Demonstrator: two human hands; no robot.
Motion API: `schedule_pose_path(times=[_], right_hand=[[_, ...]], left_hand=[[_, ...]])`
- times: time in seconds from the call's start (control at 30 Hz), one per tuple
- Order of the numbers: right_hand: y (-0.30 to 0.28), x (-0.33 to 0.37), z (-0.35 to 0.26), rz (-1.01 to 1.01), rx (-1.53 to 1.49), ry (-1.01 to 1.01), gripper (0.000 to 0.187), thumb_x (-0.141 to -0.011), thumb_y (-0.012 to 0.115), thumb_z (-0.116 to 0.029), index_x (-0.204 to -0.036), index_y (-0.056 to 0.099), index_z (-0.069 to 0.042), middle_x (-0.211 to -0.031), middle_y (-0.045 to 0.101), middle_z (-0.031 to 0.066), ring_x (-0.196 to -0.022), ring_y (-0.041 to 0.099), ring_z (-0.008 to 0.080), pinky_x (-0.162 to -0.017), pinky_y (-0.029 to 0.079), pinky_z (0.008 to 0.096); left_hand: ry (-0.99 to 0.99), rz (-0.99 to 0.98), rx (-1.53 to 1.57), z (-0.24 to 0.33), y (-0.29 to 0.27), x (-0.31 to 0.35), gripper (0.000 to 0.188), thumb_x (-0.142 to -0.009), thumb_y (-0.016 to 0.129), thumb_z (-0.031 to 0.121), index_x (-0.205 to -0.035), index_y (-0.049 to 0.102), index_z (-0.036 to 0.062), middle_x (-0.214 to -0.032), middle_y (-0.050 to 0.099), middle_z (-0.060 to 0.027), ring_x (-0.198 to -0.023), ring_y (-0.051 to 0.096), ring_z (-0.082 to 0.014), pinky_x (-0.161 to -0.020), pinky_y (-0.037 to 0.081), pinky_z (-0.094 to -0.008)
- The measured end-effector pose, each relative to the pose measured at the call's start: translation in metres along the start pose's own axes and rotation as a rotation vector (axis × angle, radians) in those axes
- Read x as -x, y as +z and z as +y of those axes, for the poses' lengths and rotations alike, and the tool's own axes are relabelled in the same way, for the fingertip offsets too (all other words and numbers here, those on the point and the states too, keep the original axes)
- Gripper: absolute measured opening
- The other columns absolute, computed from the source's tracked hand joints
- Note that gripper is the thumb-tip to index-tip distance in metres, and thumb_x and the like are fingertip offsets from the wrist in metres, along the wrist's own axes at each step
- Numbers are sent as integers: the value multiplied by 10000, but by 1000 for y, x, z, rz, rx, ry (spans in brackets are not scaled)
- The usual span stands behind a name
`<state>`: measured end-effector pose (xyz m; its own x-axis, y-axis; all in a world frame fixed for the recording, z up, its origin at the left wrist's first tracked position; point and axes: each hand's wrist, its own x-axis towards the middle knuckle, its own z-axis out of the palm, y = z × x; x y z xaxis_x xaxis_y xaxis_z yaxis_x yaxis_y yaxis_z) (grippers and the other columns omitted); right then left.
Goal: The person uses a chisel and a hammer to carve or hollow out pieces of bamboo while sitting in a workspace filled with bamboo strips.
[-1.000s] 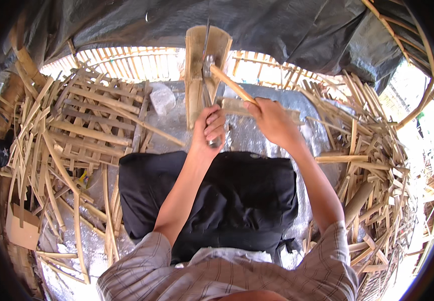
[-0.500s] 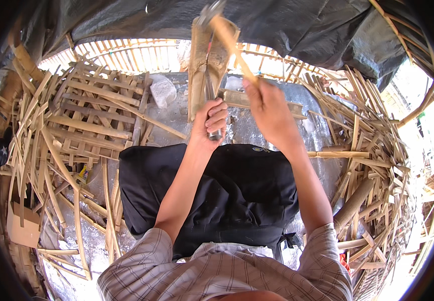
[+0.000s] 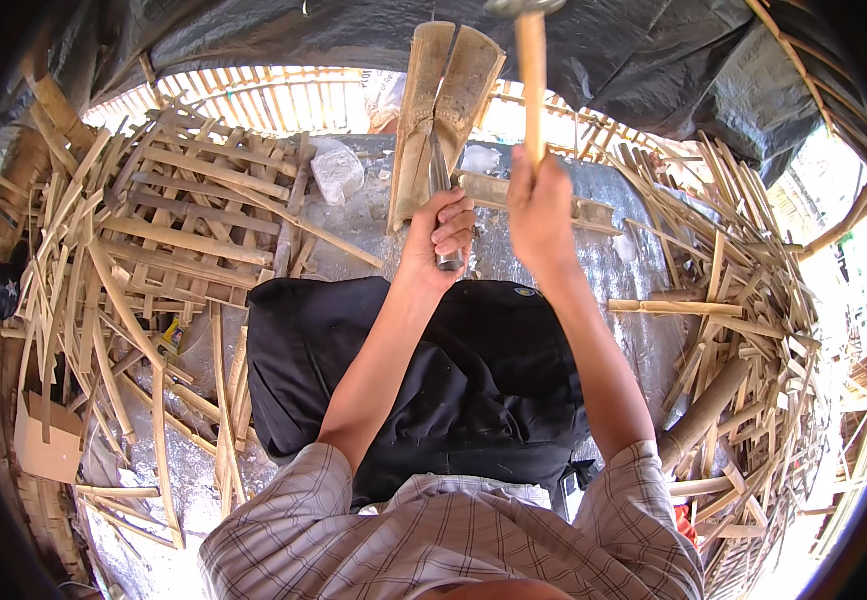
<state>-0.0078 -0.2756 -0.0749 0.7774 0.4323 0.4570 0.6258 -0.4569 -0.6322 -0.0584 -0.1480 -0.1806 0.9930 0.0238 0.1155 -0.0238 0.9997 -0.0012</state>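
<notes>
My left hand [image 3: 435, 238] is closed around the round metal handle of a long blade [image 3: 438, 165]. The blade points away from me into a thick bamboo piece [image 3: 465, 85], where a dark gap runs from the far end toward the blade. A wooden-handled hammer [image 3: 532, 85] is raised in my closed right hand [image 3: 541, 210]. The hammer's metal head is blurred at the top edge, up and to the right of the bamboo, apart from it. How deep the blade sits in the bamboo I cannot tell.
A half-round bamboo length [image 3: 573, 208] lies behind my right hand. Bamboo strips [image 3: 743, 270] pile up at the right, and a bamboo lattice [image 3: 193, 215] lies at the left near a pale block [image 3: 337, 172]. Black cloth [image 3: 333, 350] covers my lap; dark sheeting [image 3: 653, 70] hangs ahead.
The hammer has swung from over the bamboo to upright on its right. The bamboo, the blade and my left hand appear shifted slightly right, and the gap at the far end shows more clearly.
</notes>
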Motion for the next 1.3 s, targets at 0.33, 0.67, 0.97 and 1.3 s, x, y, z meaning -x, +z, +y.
schedule_pose_path(times=[0.33,0.67,0.97,1.3], right_hand=[[-6,4,-29,-119,-45,99,379,-1060,513,-286,-894,558,52,-693,598,292,-802,586,532,-691,445,572],[22,27,57,-220,21,-120,394,-1030,587,-308,-896,603,62,-709,597,248,-624,567,414,-605,435,482],[105,153,182,-92,-170,260,400,-979,670,-302,-814,583,52,-592,540,202,-527,550,388,-524,442,412],[103,129,197,-340,-945,812,206,-994,634,-191,-892,507,-65,-592,442,-28,-432,418,64,-367,310,237]], left_hand=[[25,19,80,17,-3,8,285,-1004,525,38,-747,406,70,-647,403,19,-386,339,-37,-295,320,-180],[-22,-97,195,53,2,18,224,-1017,486,22,-803,423,17,-669,409,-5,-431,391,-50,-329,371,-189],[-48,242,-610,119,16,43,224,-1011,591,116,-1121,521,-66,-839,490,-38,-531,450,-46,-380,367,-162],[-104,768,-2415,180,31,36,271,-893,680,200,-1006,521,12,-639,521,-7,-459,502,-98,-386,410,-290]])
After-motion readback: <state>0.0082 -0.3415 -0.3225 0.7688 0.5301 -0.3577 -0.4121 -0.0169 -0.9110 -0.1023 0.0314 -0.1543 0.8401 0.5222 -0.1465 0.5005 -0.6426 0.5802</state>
